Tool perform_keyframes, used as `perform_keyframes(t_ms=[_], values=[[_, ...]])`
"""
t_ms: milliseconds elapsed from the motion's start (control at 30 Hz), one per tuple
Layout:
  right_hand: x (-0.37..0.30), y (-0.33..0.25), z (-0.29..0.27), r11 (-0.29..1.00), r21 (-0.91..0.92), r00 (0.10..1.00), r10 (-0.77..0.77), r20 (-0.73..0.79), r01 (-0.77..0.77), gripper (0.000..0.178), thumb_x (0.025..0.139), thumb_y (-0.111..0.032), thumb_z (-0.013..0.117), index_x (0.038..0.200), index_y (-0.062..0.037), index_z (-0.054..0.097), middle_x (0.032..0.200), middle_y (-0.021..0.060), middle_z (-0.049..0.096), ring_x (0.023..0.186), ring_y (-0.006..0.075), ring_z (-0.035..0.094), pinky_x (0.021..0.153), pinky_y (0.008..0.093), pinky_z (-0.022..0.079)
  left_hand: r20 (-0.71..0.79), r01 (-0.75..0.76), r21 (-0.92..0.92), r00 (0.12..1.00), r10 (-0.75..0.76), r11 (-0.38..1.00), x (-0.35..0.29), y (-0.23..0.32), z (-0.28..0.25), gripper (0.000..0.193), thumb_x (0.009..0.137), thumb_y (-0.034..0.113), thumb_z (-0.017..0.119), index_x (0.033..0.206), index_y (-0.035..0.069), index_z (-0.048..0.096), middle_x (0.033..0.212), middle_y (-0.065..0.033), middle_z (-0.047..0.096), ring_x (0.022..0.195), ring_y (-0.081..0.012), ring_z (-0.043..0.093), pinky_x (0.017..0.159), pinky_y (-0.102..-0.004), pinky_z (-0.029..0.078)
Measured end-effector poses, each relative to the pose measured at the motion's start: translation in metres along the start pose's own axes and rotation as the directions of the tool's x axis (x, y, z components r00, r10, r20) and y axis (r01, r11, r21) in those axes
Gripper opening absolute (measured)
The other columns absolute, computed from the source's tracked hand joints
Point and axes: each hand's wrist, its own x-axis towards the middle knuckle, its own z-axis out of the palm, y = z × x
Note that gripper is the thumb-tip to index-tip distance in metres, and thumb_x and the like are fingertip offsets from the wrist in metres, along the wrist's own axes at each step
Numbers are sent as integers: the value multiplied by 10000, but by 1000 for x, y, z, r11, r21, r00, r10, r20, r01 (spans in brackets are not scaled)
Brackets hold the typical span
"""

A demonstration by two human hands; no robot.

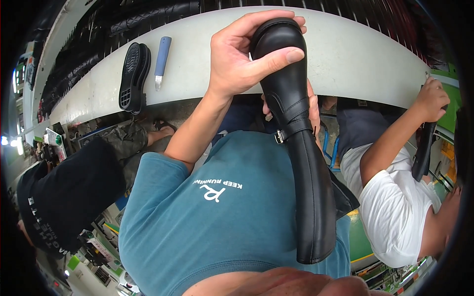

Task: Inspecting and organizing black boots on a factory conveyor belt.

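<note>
A tall black boot (pixel 289 84) with a strap and a small metal buckle (pixel 279 136) is held in front of my body, toe away from me and shaft toward me. My left hand (pixel 237 59) wraps its toe end, thumb across the upper and fingers round the front. Behind the ankle, my right hand (pixel 313 106) grips the boot from the other side; much of it is hidden by the boot. To the left on the white table (pixel 197 47) lie black shoe soles (pixel 133 79) and a blue-handled knife (pixel 162 59) with a short blade.
At the right a co-worker in a white shirt (pixel 395 212) has a hand (pixel 432 101) on another black boot (pixel 424 153). A person in a black shirt (pixel 74 192) is at the left. Beyond the table runs a rack (pixel 217 6) with black pieces.
</note>
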Motion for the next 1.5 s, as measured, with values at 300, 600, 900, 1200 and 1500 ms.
perform_keyframes(t_ms=[300, 600, 900, 1200, 1500], values=[[-2, 4, -2, 999, 8, 999, 44, 30, -44, 1007, 1036, -739, 581, 1603, 75, 415, 1174, 206, 717, 897, 213, 766, 785, 313, 628, 0, 40, -9, 999, -40, 999, -1, 8, 0, 512, 895, 13, 923, 1360, -58, 721, 1220, -196, 817, 1126, -253, 805, 1009, -379, 666], [-9, 7, 0, 998, -64, 1000, 26, 18, -24, 1090, 1013, -874, 506, 1512, 95, 481, 1134, 296, 716, 879, 311, 768, 749, 383, 632, 45, 3, 57, 999, -6, 998, -10, 13, -5, 501, 938, 19, 856, 1400, -78, 688, 1244, -260, 804, 1160, -332, 809, 990, -424, 689], [-15, -5, 14, 977, -213, 1000, -10, -11, 8, 1022, 1030, -808, 518, 1508, 96, 491, 1091, 196, 730, 843, 202, 758, 749, 302, 620, 5, 21, 6, 1000, -21, 1000, -14, 23, -1, 490, 919, 35, 895, 1363, -62, 712, 1228, -218, 816, 1122, -262, 803, 978, -378, 674], [-18, -2, 17, 978, -208, 999, -19, 26, 24, 1018, 1033, -794, 531, 1522, 98, 484, 1143, 209, 725, 856, 204, 765, 752, 305, 628, 3, 20, 12, 1000, -20, 1000, -20, 31, -3, 484, 929, 31, 886, 1370, -61, 711, 1237, -214, 813, 1132, -259, 799, 985, -381, 671], [-15, 7, 5, 989, -135, 998, 67, 9, -65, 1028, 1034, -799, 516, 1535, 98, 477, 1119, 197, 731, 865, 200, 770, 745, 294, 620, 62, -16, 62, 998, 12, 998, -19, 36, -3, 497, 956, 13, 841, 1417, -79, 681, 1276, -265, 791, 1183, -326, 797, 1000, -427, 680]])
